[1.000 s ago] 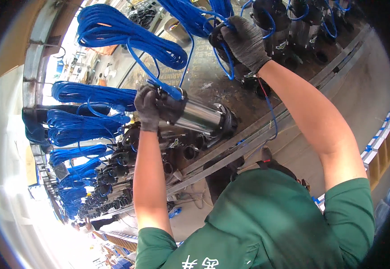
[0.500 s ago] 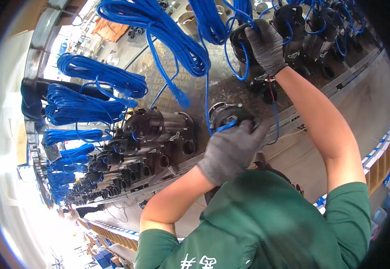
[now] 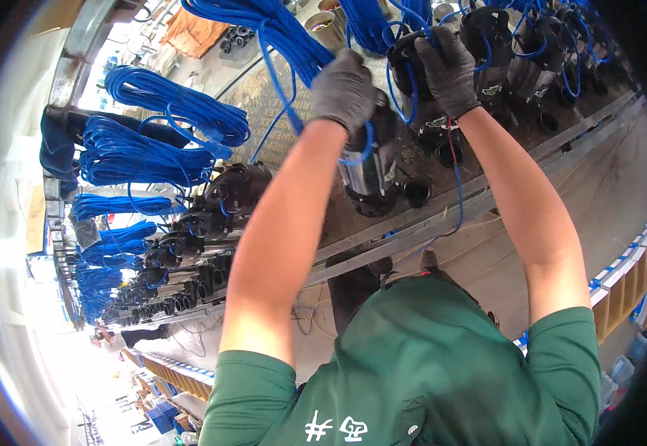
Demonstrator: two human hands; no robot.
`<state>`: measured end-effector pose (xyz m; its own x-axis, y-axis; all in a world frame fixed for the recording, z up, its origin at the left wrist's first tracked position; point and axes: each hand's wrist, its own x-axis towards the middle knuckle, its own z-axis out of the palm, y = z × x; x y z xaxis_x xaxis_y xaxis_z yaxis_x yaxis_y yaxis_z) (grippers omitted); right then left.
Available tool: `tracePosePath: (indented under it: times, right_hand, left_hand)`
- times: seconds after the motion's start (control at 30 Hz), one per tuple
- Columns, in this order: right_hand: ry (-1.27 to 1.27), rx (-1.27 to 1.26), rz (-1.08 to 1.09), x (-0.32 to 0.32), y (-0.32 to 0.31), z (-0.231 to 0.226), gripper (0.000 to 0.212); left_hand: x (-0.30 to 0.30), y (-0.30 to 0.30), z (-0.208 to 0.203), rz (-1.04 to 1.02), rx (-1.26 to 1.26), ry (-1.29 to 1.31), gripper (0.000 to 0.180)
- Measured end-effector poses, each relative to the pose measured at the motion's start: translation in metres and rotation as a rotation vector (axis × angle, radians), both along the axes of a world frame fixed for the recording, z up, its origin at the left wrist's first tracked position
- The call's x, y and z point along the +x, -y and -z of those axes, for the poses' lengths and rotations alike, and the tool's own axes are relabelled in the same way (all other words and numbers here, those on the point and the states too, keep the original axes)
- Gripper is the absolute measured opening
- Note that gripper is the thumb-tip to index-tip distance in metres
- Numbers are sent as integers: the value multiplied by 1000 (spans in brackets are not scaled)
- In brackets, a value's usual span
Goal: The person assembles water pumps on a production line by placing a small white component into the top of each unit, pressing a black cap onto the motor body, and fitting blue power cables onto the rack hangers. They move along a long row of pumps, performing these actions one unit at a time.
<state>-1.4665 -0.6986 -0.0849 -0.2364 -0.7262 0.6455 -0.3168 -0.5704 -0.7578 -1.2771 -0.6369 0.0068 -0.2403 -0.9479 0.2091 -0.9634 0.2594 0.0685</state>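
Note:
Grey work gloves cover both hands. My left hand (image 3: 343,93), slightly blurred, is closed at the top of a black-and-silver pump (image 3: 364,167), against the lower end of a hanging coil of blue cable (image 3: 282,37). What its fingers hold is hidden. A blue cable loop curves below that hand, across the pump. My right hand (image 3: 446,70) is closed on blue cable at the top of a second pump (image 3: 405,63), just to the right. Beneath this hand hangs a thin red-and-blue lead (image 3: 457,186), dropping past the bench edge.
More pumps (image 3: 539,56) with blue cables stand on the right, and another row (image 3: 230,186) runs away to the left. Blue coils (image 3: 141,160) hang over that row. A metal rail (image 3: 487,186) edges the bench. Divided trays (image 3: 625,286) stand behind me.
My left hand has moved up and away from me. The pump under it, whose top faced me, now shows its side, with its top farther off. My right hand has barely moved.

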Motion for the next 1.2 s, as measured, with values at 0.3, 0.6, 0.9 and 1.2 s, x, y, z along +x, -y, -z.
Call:
tracePosePath:
  times: [0.3, 0.6, 0.9, 1.2]
  right_hand:
    - [-133, -96, 23, 6, 4, -3, 23]
    - [-26, -109, -86, 13, 3, -4, 22]
    - [156, -108, -213, -2, 7, 4, 22]
    - [-13, -132, -80, 3, 2, -2, 22]
  left_hand:
    - [120, 97, 21, 133, 240, 910, 21]
    - [151, 145, 50, 88, 221, 711, 20]
    - [118, 138, 43, 288, 51, 756, 26]
    - [107, 121, 55, 30, -8, 217, 29]
